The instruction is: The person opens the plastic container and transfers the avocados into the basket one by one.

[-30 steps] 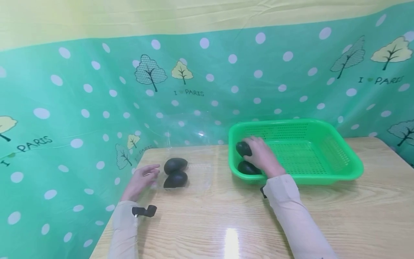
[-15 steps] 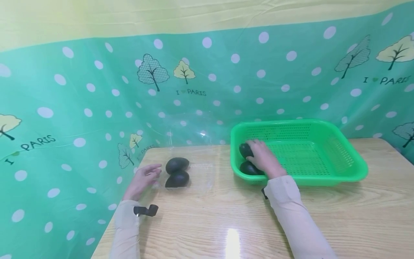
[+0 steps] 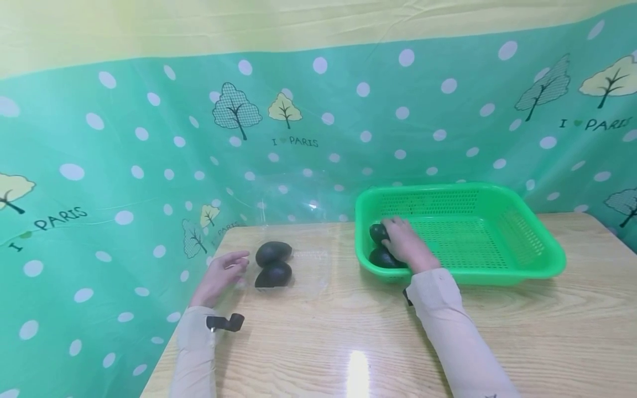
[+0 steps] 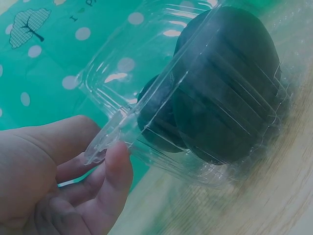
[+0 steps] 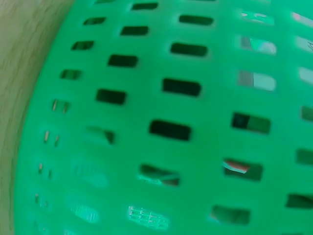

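Note:
On the left of the table, my left hand (image 3: 219,276) pinches the edge of a clear plastic clamshell box (image 3: 311,271) between thumb and fingers. Two dark avocados lie in the box, one (image 3: 272,254) behind the other (image 3: 273,275). The left wrist view shows them through the clear wall, the larger-looking avocado (image 4: 230,88) partly covering the other. Inside the green basket (image 3: 537,243), at its left end, my right hand (image 3: 405,243) holds an avocado (image 3: 378,234) from above. Another avocado (image 3: 384,258) sits just in front of it. The basket wall hides this hand in the right wrist view.
The box's clear lid (image 3: 293,199) stands up at the back against a green dotted curtain (image 3: 338,138). Both the box and the basket stand on a wooden table (image 3: 318,331). The basket's perforated wall (image 5: 146,107) fills most of the right wrist view.
My right hand and its avocado have sunk slightly lower into the basket, and more of that avocado is covered. The head view has shifted a little. My left hand keeps its place at the box.

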`<state>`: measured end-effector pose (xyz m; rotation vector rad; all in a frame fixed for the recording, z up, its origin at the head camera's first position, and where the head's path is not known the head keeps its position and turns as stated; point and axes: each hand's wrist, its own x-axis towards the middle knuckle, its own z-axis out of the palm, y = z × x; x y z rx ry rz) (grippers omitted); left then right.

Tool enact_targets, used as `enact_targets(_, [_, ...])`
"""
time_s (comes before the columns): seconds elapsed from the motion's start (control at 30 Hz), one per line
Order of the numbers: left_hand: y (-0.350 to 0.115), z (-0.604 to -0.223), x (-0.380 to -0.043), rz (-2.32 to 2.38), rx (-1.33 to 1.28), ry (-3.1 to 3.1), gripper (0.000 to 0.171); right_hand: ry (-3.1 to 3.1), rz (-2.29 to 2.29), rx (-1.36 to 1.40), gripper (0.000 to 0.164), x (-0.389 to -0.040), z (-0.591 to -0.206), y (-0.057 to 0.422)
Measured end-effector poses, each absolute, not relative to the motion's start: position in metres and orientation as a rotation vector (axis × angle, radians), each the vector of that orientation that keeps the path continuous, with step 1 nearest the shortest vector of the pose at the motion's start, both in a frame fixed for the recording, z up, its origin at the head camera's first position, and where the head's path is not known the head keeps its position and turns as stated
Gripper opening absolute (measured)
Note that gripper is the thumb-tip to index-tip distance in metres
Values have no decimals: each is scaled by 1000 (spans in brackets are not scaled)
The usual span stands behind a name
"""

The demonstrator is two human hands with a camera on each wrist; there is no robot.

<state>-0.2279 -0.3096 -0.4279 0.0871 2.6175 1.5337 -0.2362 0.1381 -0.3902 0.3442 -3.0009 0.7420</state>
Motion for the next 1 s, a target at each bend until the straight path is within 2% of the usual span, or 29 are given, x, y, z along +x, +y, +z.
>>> enact_targets(0.7, [-308, -424, -225, 1525, 80, 2619, 51, -2969, 763, 313, 58, -235, -381, 134])
enact_targets(1.0, [-294, -397, -209, 1531, 88, 2595, 48, -2903, 769, 362, 56, -230, -367, 122])
